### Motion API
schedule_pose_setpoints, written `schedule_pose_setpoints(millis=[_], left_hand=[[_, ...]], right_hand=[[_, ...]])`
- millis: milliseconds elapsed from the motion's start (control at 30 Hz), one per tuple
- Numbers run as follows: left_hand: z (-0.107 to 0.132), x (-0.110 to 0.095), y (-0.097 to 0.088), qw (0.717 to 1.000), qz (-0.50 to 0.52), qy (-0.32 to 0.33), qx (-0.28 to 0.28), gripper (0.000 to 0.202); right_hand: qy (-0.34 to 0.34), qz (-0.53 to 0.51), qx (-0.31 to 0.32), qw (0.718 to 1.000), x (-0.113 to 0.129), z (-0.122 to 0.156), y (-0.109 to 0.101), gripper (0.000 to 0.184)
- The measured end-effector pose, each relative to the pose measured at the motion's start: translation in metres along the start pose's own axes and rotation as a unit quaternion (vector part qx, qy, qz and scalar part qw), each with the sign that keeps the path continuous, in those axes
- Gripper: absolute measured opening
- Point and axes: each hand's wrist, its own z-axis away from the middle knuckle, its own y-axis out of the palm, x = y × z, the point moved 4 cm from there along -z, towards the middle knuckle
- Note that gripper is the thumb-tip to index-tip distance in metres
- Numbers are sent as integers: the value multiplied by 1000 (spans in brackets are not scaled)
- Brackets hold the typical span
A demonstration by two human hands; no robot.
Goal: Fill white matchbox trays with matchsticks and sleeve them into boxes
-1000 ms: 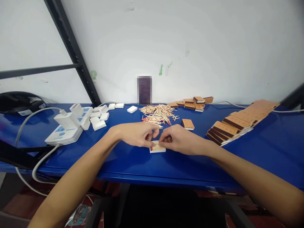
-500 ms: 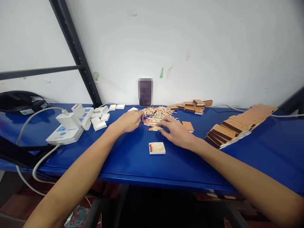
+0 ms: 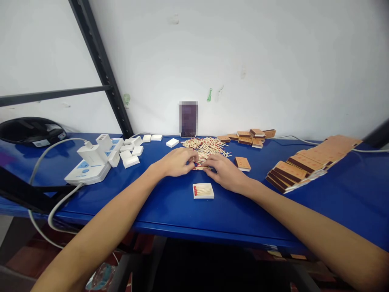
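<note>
A loose heap of red-tipped matches (image 3: 209, 144) lies on the blue table. At its near edge, my left hand (image 3: 179, 161) has its fingers curled and closed on the left ends of a few matches. My right hand (image 3: 224, 170) pinches the same matches from the right, thumb and fingers bent. The fingertips partly hide these matches, so how many are held I cannot tell. Nearer to me sits a white matchbox tray (image 3: 204, 196) holding a layer of matches, heads to the left. A brown matchbox sleeve (image 3: 243, 163) rests right of my right hand.
White trays (image 3: 131, 160) lie scattered at the left, beside a power strip (image 3: 88, 174) with chargers and cables. A phone (image 3: 188, 120) leans on the wall. Brown boxes (image 3: 245, 140) stand behind; a long row of sleeves (image 3: 306, 162) spreads at right. A black shelf post (image 3: 101, 67) rises left.
My left hand has moved right and nearer, from the heap's left side to the matches by my right hand. A white tray behind it now shows fully. The view has shifted slightly.
</note>
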Motion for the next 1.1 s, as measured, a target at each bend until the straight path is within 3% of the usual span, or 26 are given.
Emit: schedule_pose_setpoints(millis=[267, 733, 933, 1100], left_hand=[[1, -4, 3, 999, 36, -10, 17, 16], [1, 4, 14, 990, 134, -28, 25, 13], [3, 8, 9, 972, 189, -77, 112, 28], [4, 5, 3, 964, 202, -88, 146, 26]], right_hand=[[-34, 45, -19, 998, 11, 9, -7, 18], [6, -22, 24, 999, 18, 12, -13, 12], [-7, -24, 37, 999, 20, 13, -16, 14], [-1, -7, 50, 999, 19, 13, -20, 12]])
